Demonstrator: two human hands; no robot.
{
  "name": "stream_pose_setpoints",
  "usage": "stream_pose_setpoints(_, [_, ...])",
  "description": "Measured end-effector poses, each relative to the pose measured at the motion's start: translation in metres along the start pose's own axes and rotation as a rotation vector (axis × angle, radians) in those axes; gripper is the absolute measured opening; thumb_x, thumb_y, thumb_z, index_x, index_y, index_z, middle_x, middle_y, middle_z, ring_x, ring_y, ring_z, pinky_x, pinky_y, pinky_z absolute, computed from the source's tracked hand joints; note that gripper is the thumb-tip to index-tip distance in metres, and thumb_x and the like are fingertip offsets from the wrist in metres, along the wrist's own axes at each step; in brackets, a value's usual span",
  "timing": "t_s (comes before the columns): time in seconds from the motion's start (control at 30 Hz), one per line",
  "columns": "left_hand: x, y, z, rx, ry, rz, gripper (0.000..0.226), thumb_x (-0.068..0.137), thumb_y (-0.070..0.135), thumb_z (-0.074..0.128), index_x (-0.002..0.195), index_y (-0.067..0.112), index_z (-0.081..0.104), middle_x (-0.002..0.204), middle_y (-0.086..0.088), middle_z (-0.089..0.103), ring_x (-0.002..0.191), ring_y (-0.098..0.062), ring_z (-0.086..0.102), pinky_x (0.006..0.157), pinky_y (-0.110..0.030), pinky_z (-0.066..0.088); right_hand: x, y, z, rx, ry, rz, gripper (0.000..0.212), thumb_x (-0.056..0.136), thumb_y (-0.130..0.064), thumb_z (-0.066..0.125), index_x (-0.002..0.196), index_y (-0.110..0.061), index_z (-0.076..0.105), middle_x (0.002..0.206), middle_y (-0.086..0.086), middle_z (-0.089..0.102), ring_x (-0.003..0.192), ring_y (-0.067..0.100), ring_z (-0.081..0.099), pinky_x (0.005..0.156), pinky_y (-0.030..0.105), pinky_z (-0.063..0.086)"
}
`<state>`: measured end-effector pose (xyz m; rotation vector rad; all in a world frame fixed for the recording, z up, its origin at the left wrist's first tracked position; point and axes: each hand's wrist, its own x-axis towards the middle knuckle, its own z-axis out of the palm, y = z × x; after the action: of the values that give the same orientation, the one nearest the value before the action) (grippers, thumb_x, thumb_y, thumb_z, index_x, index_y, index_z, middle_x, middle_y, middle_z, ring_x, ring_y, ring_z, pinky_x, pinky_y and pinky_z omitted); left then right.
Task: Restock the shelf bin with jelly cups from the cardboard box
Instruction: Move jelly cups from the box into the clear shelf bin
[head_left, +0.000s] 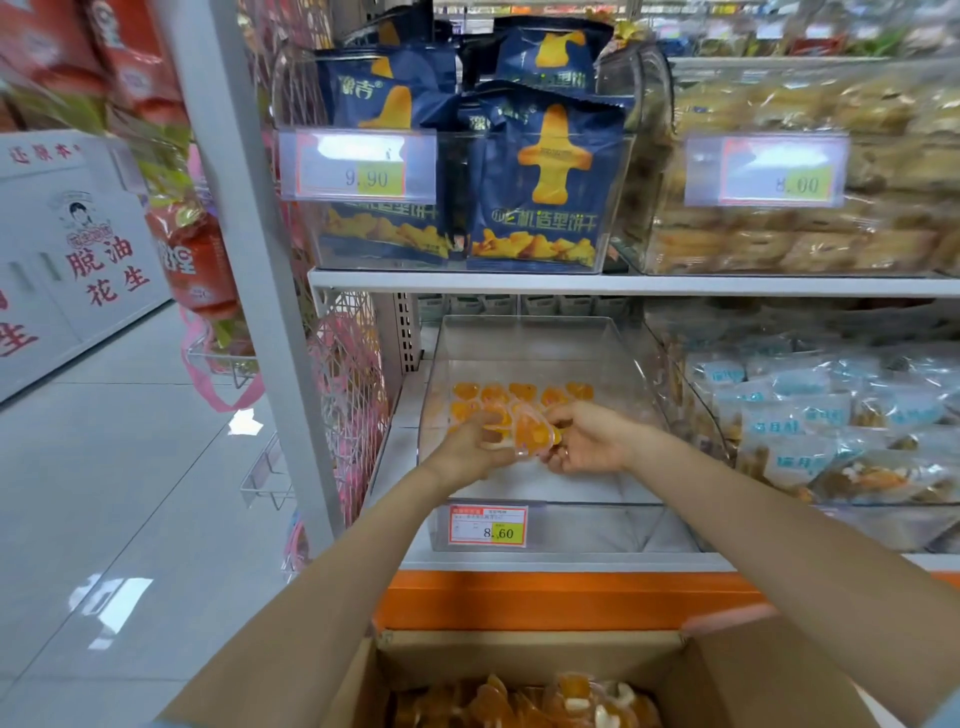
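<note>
A clear plastic shelf bin (540, 338) stands on the lower shelf with several orange jelly cups (514, 393) lying on its floor at the back. Both my hands reach into it over its front wall. My left hand (467, 447) and my right hand (587, 441) together hold a small bunch of orange jelly cups (530, 431) between them, just above the bin floor. The open cardboard box (519, 660) sits below at the bottom edge, with many orange jelly cups (524, 701) inside.
A price tag reading 8.60 (488, 526) hangs on the bin's front. Above is a bin of blue biscuit bags (535, 171). To the right stand bins of wrapped snacks (831, 415). A grey upright post (249, 260) and pink mesh lie left; aisle floor beyond.
</note>
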<state>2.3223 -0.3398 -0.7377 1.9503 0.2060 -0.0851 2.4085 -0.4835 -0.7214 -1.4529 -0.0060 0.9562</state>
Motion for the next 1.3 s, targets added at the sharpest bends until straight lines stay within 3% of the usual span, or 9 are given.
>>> stream_pose_setpoints(0.13, [0.0,-0.001,0.0,-0.081,0.018,-0.013,0.016,0.087,0.011,0.063,0.086,0.014,0.047,0.076,-0.005,0.062,0.057,-0.005,0.062,0.063,-0.024,0.05,-0.002,0.009,0.002,0.043,-0.032,-0.025,0.025,0.098,-0.017,0.044,0.079,-0.005,0.054,0.057,0.009,0.06,0.06,0.02,0.055,0.047,0.023,0.05])
stream_pose_setpoints(0.2, [0.002,-0.004,-0.001,-0.078,0.044,-0.029,0.021,0.087,0.008,0.063,0.079,0.013,0.044,0.07,-0.008,0.062,0.054,-0.009,0.061,0.057,-0.023,0.051,-0.003,0.01,0.001,-0.001,-0.059,-0.051,0.028,0.096,-0.028,0.05,0.083,-0.006,0.059,0.069,0.008,0.064,0.068,0.02,0.059,0.056,0.026,0.054])
stream_pose_setpoints(0.3, [0.001,-0.002,-0.002,-0.064,0.083,-0.067,0.015,0.089,0.005,0.06,0.086,0.009,0.047,0.07,-0.011,0.061,0.049,-0.009,0.059,0.055,-0.024,0.051,0.001,0.013,0.0,-0.125,-0.035,-0.097,0.008,0.09,-0.011,0.059,0.086,-0.004,0.06,0.068,0.007,0.068,0.059,0.014,0.066,0.057,0.022,0.056])
stream_pose_setpoints(0.47, [-0.011,0.017,-0.012,0.413,0.161,0.107,0.029,0.088,0.01,0.06,0.115,0.002,0.052,0.102,-0.013,0.059,0.089,-0.029,0.059,0.078,-0.031,0.046,0.022,0.014,-0.003,-0.131,0.158,-0.033,0.01,0.086,-0.002,0.063,0.079,-0.005,0.057,0.068,0.01,0.062,0.063,0.018,0.06,0.061,0.026,0.055])
stream_pose_setpoints(0.57, [-0.031,0.03,-0.034,0.642,0.312,0.363,0.029,0.089,0.018,0.06,0.116,0.007,0.057,0.115,-0.009,0.058,0.104,-0.024,0.055,0.087,-0.028,0.042,0.033,0.013,-0.003,0.02,0.174,0.001,0.011,0.086,0.004,0.061,0.08,-0.003,0.054,0.078,0.013,0.06,0.073,0.023,0.06,0.082,0.04,0.053])
stream_pose_setpoints(0.67, [-0.043,0.027,-0.06,0.746,0.468,0.397,0.037,0.089,0.02,0.06,0.123,0.009,0.053,0.123,-0.009,0.052,0.117,-0.025,0.043,0.093,-0.029,0.032,0.044,0.017,0.003,0.062,0.179,0.012,0.011,0.086,0.006,0.061,0.081,-0.001,0.053,0.092,0.016,0.055,0.096,0.034,0.06,0.094,0.048,0.047])
stream_pose_setpoints(0.83, [-0.046,-0.002,-0.072,0.688,0.377,0.285,0.047,0.09,0.027,0.059,0.133,0.013,0.046,0.133,-0.007,0.047,0.125,-0.023,0.039,0.095,-0.024,0.028,0.06,0.021,0.023,0.034,0.235,0.023,0.011,0.086,0.005,0.06,0.082,0.0,0.052,0.121,0.022,0.054,0.112,0.043,0.057,0.085,0.049,0.05])
stream_pose_setpoints(1.1, [-0.041,-0.014,-0.074,0.623,0.336,0.287,0.047,0.091,0.028,0.057,0.135,0.015,0.044,0.135,-0.006,0.047,0.126,-0.021,0.04,0.093,-0.02,0.027,0.073,0.021,0.03,0.047,0.293,0.021,0.008,0.086,0.01,0.058,0.093,0.007,0.054,0.125,0.025,0.052,0.113,0.043,0.055,0.084,0.052,0.048])
stream_pose_setpoints(1.3, [-0.041,-0.015,-0.073,0.572,0.309,0.261,0.049,0.092,0.028,0.056,0.136,0.015,0.041,0.134,-0.008,0.048,0.125,-0.022,0.043,0.094,-0.023,0.031,0.069,0.021,0.03,-0.076,0.363,0.034,0.01,0.086,0.004,0.062,0.086,0.005,0.053,0.084,0.02,0.056,0.102,0.042,0.061,0.083,0.05,0.051])
